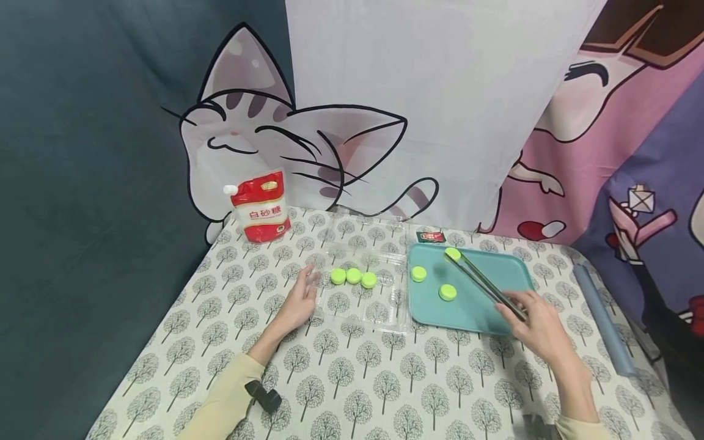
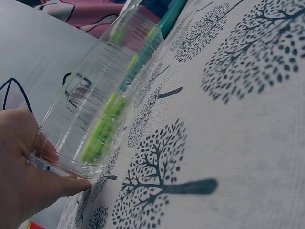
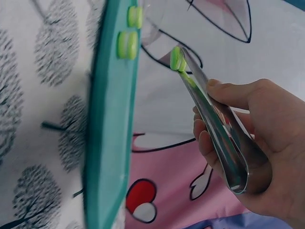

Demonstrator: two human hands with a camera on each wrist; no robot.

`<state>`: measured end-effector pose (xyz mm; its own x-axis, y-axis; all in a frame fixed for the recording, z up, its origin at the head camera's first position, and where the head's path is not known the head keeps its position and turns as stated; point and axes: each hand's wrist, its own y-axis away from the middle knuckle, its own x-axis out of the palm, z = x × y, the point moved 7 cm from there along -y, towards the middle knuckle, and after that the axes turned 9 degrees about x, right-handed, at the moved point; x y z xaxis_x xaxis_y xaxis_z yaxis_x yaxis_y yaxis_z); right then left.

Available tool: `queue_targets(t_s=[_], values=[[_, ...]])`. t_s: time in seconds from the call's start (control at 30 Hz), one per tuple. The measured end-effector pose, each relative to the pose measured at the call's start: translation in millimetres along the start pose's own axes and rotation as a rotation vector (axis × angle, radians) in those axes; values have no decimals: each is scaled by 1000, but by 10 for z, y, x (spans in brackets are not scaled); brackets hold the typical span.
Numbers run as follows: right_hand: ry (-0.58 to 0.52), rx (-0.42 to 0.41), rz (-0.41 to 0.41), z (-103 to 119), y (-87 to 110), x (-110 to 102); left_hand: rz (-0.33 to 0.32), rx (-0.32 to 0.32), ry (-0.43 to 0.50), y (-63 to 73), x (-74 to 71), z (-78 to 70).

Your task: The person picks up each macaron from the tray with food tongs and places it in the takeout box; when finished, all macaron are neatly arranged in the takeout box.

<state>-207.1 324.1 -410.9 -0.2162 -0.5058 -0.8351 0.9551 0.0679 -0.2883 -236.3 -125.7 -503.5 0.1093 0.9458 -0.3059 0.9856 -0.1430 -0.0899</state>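
Observation:
My right hand grips metal tongs. Pinched between their tips is a green macaron, held above the far part of the teal tray. Two more green macarons, one on the left and one nearer the middle, lie on that tray. To its left stands a clear plastic box, with a row of three green macarons inside. The left hand pinches the box's left edge, thumb and fingers on either side of the plastic wall.
A red and white sugar pouch with a white cap stands at the back left. Behind the tray lies a small green and red packet. A blue-grey roll lies along the right side. The tablecloth has a tree print.

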Motion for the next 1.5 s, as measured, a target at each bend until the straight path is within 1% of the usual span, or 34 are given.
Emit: queue_targets(t_s=[0.23,0.43,0.67,0.93,1.03,1.17,1.33,1.5], values=[[-35,-92,-32,278,-24,-51,-6,0,-4,6,-2,4],[-55,-138,-3,439,-58,-22,-12,5,-9,-12,8,7],[-83,-212,33,619,-98,45,-9,5,-18,-13,13,9],[-83,-208,138,740,-120,169,-7,1,-15,-5,11,-19],[-74,-221,162,781,-129,221,-8,5,-15,0,12,-30],[-30,-247,189,845,-163,286,-7,9,-20,3,11,-33],[11,-284,228,973,-242,309,-11,20,-34,-7,-8,-28],[40,-277,317,1106,-320,316,-6,9,-27,-3,-4,-18]])
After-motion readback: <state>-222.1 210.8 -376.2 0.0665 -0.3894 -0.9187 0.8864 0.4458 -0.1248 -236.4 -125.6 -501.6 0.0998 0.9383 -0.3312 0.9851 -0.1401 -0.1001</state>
